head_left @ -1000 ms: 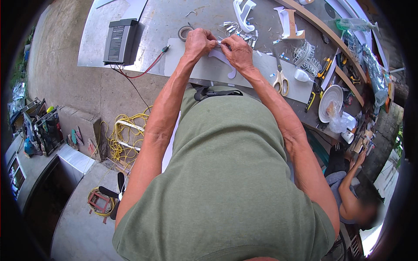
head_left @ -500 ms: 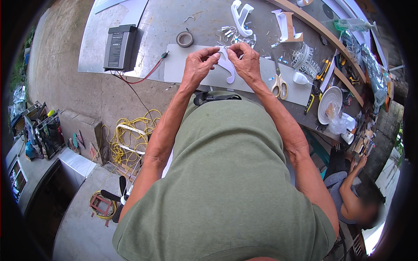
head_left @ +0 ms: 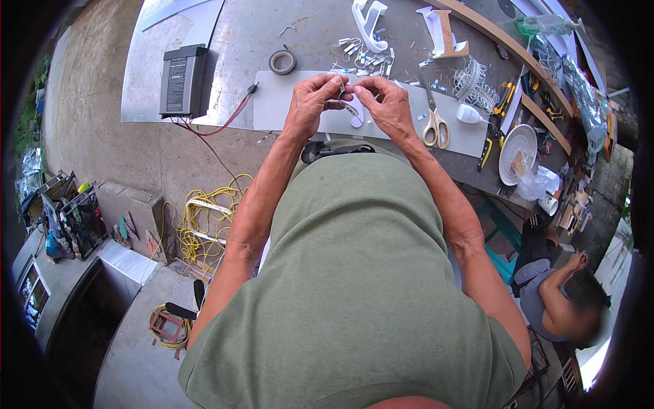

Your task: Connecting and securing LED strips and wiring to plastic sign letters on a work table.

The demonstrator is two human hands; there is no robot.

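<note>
Above the grey sheet, my two hands meet with fingertips pinched close together. My left hand grips a thin wire between thumb and fingers; a small light module appears to hang from it. The fingers of my right hand are closed at the same wire, and its exact end is hard to make out. Just below the fingertips lies a white curved piece, partly covered by the hands. Several small white LED modules with wires are heaped on the table beyond.
Scissors and a white glue bottle lie to the right. A tape roll, a black power supply box with red leads, and white letter shells are on the metal table. A person sits at the lower right.
My fingers have lifted off the white curved piece, which sits lower under the hands, and now hold the wire above it. The seated person's arm has drawn back from the table.
</note>
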